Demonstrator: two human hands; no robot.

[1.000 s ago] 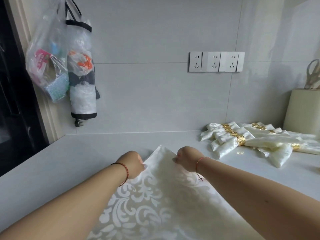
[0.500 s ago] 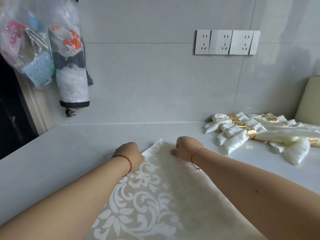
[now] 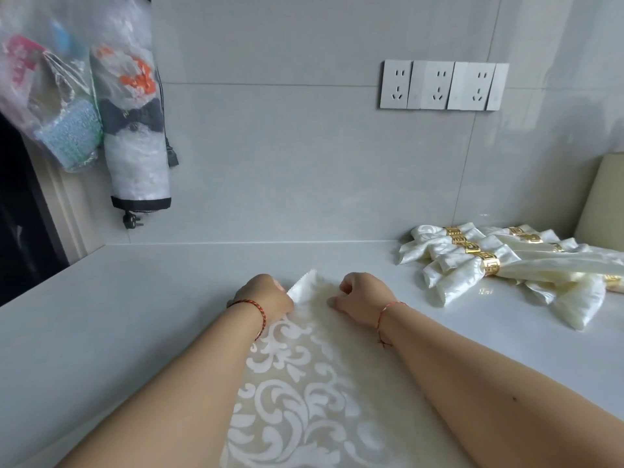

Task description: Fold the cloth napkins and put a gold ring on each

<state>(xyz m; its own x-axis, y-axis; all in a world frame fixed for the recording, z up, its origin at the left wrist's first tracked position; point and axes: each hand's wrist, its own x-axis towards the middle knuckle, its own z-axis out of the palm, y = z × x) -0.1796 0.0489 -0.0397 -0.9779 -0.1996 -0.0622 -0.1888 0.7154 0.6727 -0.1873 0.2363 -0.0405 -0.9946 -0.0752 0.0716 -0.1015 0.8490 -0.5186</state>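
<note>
Your left hand (image 3: 266, 293) and right hand (image 3: 363, 295) each pinch the napkin (image 3: 304, 383) by its far corner — it lies flat on the bench (image 3: 135, 315) between your arms.

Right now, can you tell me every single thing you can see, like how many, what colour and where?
cream damask cloth napkin: one, cream with white scrolls, flat on the counter, front centre.
folded ringed napkins: a pile, count unclear, cream with gold rings, right.
white stone counter: one, white, across the foreground.
wall sockets: a row, white, on the wall.
hanging plastic bags: at least two, clear, upper left.
beige box: one, far right.
left hand: grips the napkin's far corner.
right hand: grips the same corner.
</note>
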